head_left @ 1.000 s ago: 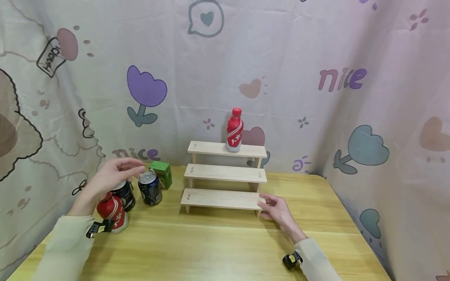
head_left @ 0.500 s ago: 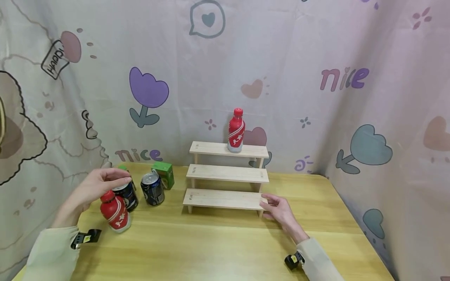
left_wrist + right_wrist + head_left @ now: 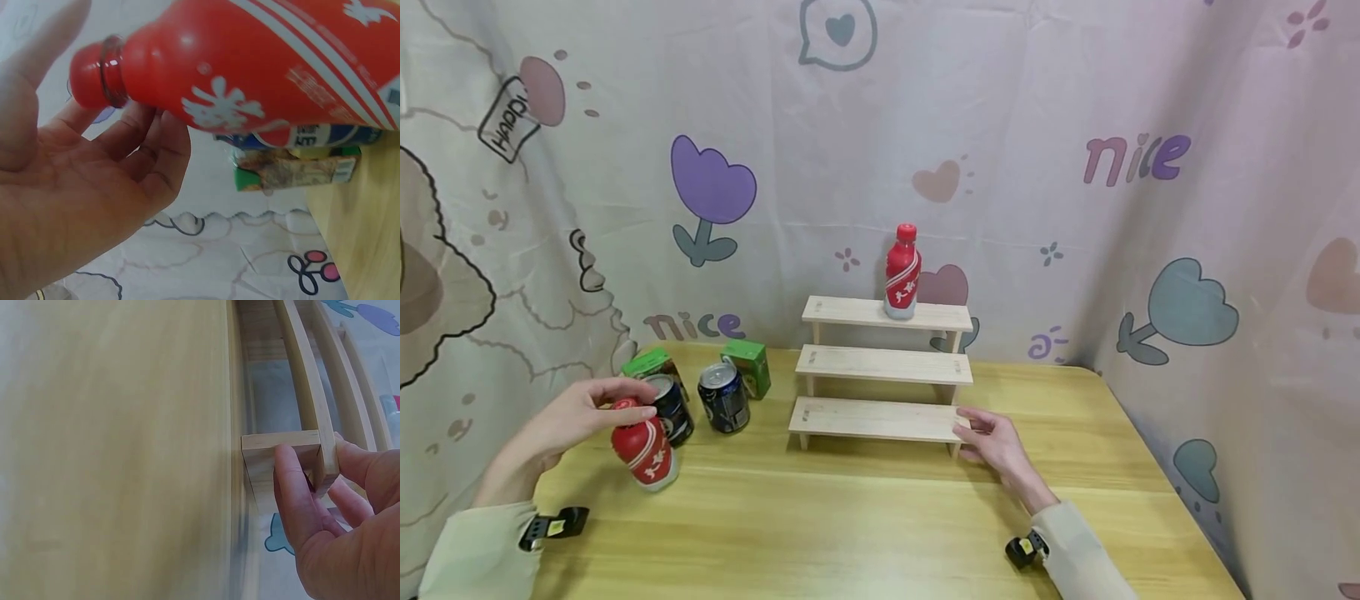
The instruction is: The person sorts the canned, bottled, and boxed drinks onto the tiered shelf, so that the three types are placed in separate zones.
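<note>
A red bottle (image 3: 644,450) with white stripes stands at the left of the table. My left hand (image 3: 583,415) is at its cap, thumb and fingers spread on either side; in the left wrist view the fingers (image 3: 164,140) lie loosely bent behind the neck with a gap to the thumb. At the right end of the lowest step of a three-step wooden shelf (image 3: 880,418), my right hand (image 3: 996,446) holds the board's corner. The right wrist view has the thumb on the board's top and fingers (image 3: 292,481) against the leg beneath.
Behind the left bottle stand two dark blue cans, a nearer can (image 3: 672,412) and another can (image 3: 724,400). Two green boxes, a left box (image 3: 651,363) and a right box (image 3: 748,367), are behind them. A second red bottle (image 3: 902,279) stands on the top step. A patterned curtain (image 3: 850,150) encloses the table.
My left hand has moved back from over the cans to the red bottle's cap, uncovering the left green box. The right hand stays at the shelf.
</note>
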### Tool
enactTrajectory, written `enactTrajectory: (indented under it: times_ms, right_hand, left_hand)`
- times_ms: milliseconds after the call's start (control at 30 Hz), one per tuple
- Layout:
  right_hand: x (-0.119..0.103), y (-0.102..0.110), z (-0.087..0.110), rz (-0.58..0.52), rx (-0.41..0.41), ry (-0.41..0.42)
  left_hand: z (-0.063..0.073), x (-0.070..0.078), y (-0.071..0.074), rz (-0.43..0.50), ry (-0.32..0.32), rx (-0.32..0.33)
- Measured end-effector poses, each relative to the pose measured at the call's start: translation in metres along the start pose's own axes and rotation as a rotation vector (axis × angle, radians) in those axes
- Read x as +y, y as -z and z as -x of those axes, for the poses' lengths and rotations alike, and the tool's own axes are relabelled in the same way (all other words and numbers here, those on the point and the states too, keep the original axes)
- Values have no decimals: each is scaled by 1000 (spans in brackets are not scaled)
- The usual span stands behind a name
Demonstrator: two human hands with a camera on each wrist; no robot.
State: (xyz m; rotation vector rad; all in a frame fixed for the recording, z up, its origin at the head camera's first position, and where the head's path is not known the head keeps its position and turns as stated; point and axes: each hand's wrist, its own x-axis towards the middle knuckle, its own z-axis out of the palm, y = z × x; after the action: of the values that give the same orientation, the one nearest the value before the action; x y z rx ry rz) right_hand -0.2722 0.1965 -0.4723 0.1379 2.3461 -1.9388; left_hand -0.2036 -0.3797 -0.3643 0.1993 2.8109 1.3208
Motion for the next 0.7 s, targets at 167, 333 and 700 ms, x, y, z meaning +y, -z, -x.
enactTrajectory:
  times_ms: [167, 333, 700]
  right_hand:
    - [-3, -2, 1, -4, -4, 0]
    - [-3, -2, 1, -15, -4, 0]
    - [-1, 1, -1, -9, -10, 0]
  left_hand:
    - [5, -10, 1, -13, 18, 8]
    - [9, -21, 0, -22, 60, -2]
    - [12, -36, -8, -2, 37, -36]
